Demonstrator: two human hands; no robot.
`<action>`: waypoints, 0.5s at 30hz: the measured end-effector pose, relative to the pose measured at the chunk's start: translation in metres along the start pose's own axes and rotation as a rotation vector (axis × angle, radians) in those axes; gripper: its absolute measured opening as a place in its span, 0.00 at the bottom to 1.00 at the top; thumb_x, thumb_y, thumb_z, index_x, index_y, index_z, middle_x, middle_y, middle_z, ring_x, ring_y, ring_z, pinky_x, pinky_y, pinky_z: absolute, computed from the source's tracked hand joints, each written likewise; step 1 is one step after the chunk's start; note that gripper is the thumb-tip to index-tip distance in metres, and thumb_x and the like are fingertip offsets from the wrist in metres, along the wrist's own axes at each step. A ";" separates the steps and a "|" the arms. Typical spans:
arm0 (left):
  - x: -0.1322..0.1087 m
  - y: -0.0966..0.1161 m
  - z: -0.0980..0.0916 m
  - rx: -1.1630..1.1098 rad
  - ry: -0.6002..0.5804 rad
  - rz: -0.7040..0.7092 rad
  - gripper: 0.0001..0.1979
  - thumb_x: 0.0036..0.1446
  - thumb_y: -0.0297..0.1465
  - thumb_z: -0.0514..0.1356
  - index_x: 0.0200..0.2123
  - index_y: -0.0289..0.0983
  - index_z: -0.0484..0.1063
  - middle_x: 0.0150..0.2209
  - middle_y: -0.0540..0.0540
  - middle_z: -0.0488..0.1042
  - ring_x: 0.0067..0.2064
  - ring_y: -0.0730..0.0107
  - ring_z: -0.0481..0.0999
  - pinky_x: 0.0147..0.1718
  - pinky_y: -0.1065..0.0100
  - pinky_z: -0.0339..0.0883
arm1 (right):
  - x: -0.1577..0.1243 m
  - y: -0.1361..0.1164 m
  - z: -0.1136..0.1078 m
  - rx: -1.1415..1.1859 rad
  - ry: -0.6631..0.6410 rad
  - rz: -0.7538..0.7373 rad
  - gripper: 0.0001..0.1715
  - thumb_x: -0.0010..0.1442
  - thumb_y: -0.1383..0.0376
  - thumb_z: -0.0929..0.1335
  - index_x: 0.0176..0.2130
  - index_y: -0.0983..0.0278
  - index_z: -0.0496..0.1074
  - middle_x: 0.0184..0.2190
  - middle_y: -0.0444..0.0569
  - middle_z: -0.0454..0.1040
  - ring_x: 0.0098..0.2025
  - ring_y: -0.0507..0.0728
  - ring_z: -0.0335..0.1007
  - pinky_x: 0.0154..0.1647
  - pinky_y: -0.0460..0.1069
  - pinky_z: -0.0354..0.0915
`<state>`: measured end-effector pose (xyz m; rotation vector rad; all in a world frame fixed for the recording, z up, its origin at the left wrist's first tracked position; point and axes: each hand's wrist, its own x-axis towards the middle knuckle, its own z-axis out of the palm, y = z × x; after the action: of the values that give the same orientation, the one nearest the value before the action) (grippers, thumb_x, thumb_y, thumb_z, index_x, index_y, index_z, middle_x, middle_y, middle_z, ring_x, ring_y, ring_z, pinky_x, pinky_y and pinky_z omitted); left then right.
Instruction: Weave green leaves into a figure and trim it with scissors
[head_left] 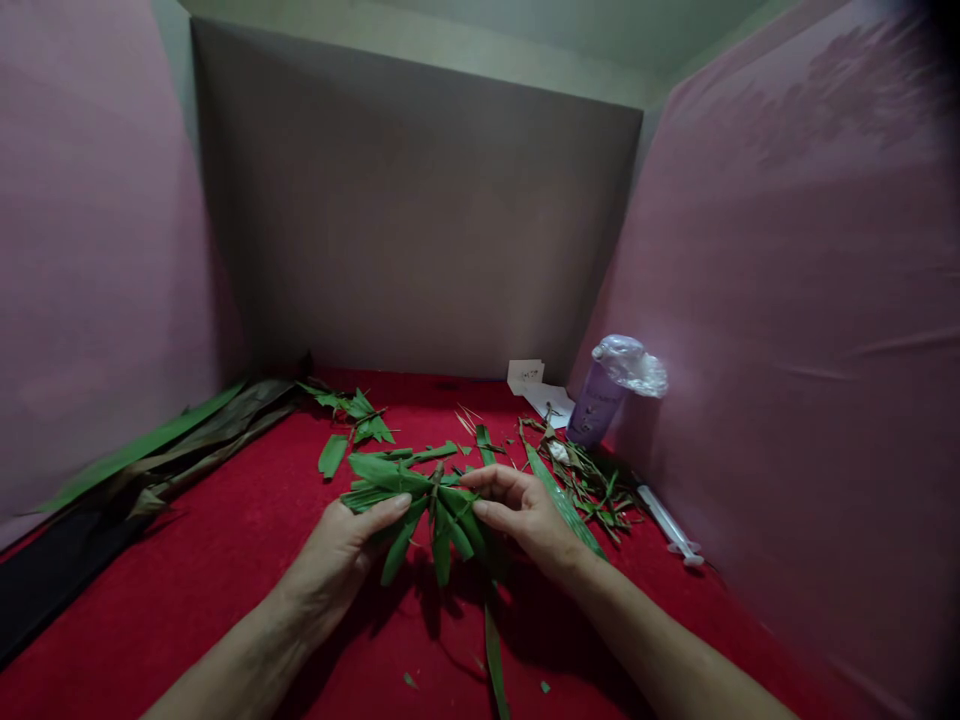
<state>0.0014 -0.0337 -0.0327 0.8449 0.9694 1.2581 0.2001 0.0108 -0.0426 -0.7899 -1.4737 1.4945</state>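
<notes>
A cluster of green leaf strips (409, 490) joined at a centre fans out above the red cloth (225, 560). My left hand (341, 560) grips the cluster from the left, thumb on top of the strips. My right hand (521, 510) pinches strips at the cluster's right side, fingers curled round them. One long strip (493, 655) hangs down toward me from the cluster.
Long green and dried brown leaves (172, 440) lie at the left. Cut green scraps (356, 410) and brown trimmings (589, 480) are scattered behind. A purple cup with a plastic lid (607, 395), white paper slips (536, 385) and a white tool (671, 525) sit by the right pink wall.
</notes>
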 end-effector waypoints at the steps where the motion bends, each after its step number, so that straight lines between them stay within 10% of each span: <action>1: 0.000 0.000 0.000 0.011 0.004 0.004 0.12 0.48 0.31 0.64 0.38 0.34 0.76 0.36 0.42 0.79 0.35 0.65 0.76 0.32 0.69 0.69 | 0.000 0.000 0.000 -0.001 -0.004 -0.003 0.15 0.46 0.64 0.71 0.37 0.64 0.72 0.29 0.45 0.73 0.29 0.50 0.66 0.31 0.46 0.59; 15: -0.002 0.003 0.006 0.004 0.080 0.011 0.12 0.37 0.31 0.68 0.29 0.34 0.77 0.19 0.48 0.75 0.23 0.64 0.74 0.23 0.67 0.65 | 0.001 0.004 0.004 -0.009 -0.033 -0.017 0.15 0.46 0.65 0.70 0.37 0.66 0.72 0.28 0.45 0.73 0.29 0.51 0.67 0.32 0.47 0.60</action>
<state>0.0063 -0.0356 -0.0275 0.8089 1.0319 1.3077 0.1958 0.0103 -0.0465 -0.7597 -1.5090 1.4960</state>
